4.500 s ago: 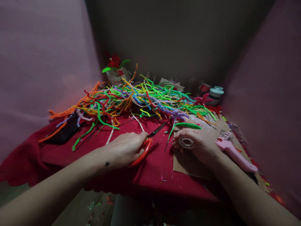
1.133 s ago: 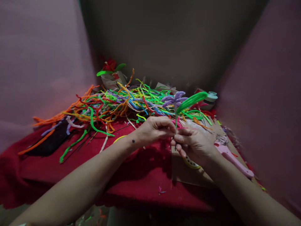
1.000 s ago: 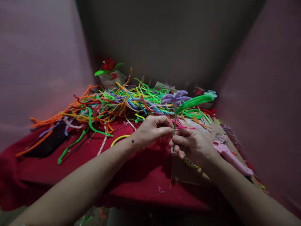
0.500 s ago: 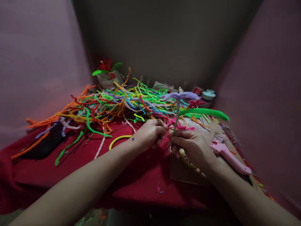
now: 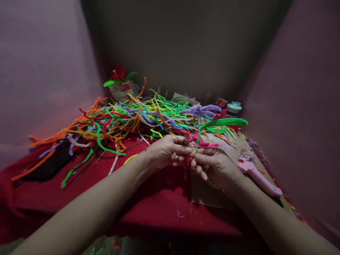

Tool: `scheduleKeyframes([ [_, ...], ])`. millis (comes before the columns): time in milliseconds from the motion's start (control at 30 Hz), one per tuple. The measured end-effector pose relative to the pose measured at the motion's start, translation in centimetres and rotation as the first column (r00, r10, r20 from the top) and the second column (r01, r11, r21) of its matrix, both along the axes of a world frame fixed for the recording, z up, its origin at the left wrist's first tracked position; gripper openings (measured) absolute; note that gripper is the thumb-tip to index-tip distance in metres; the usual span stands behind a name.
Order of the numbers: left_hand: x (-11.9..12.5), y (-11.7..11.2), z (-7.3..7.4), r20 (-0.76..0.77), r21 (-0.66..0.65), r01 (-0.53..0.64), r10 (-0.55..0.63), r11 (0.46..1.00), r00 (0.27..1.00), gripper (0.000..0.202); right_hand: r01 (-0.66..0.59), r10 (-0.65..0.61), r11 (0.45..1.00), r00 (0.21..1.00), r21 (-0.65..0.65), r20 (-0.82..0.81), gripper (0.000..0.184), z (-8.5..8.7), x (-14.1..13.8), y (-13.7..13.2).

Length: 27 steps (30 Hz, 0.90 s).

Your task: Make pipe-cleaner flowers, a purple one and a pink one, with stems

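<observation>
No readable lettering or numbers, red patch (image 5: 126, 86) on the pale packet (image 5: 116, 92) far left and red item (image 5: 221, 102) far right too small to make out.

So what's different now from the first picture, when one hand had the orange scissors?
The right hand let go of the round thing with holes and now holds the purple flower upright by its stem; before, the flower was lying down. The left hand let go of the scissors, which I can't pick out now, and came over beside the stem. The fuzzy pile and pink glue gun stayed put.
</observation>
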<state>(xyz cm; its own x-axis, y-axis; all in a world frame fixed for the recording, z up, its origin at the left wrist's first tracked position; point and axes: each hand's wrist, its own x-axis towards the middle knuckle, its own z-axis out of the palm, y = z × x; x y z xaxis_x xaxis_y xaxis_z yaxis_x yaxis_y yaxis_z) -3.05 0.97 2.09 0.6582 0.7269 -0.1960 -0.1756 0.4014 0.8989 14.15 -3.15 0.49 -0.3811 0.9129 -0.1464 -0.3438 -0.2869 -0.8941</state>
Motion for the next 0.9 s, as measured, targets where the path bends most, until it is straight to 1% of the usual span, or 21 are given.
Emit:
scheduleKeyframes([
  [133,0.0,0.0,0.1,0.000,0.006,0.014,-0.014,1.000,1.000,0.024,-0.027,0.027,1.000,1.000,0.014,-0.001,0.016,-0.4,0.1,0.0],
  [233,0.0,0.0,0.0,-0.018,0.022,0.017,-0.017,1.000,1.000,0.022,-0.057,0.057,0.998,0.998,0.011,0.008,0.015,-0.6,0.1,-0.1],
  [433,0.1,0.2,-0.6,-0.038,0.042,0.100,-0.098,0.994,0.994,0.022,-0.114,0.115,0.993,0.993,-0.028,0.015,0.020,-0.4,-0.2,-0.4],
  [567,0.3,0.1,-0.9,-0.059,0.077,0.119,-0.115,0.990,0.992,0.022,-0.118,0.120,0.992,0.991,-0.042,0.055,0.019,-0.5,-0.1,-0.5],
  [700,0.4,-0.4,-0.8,-0.048,0.202,0.100,-0.092,0.974,0.995,0.019,-0.099,0.100,0.995,0.993,-0.020,0.058,0.018,-0.8,0.0,-0.4],
  [800,0.5,-0.7,-0.5,-0.096,0.278,0.054,-0.028,0.959,0.995,0.018,-0.076,0.076,0.997,0.993,-0.010,0.089,0.020,-1.2,0.0,-0.3],
  [900,0.7,-0.8,-0.1,-0.161,0.336,0.031,0.025,0.941,0.987,0.017,-0.032,0.032,0.999,0.994,0.001,0.106,0.019,-1.5,-0.1,-0.1],
])
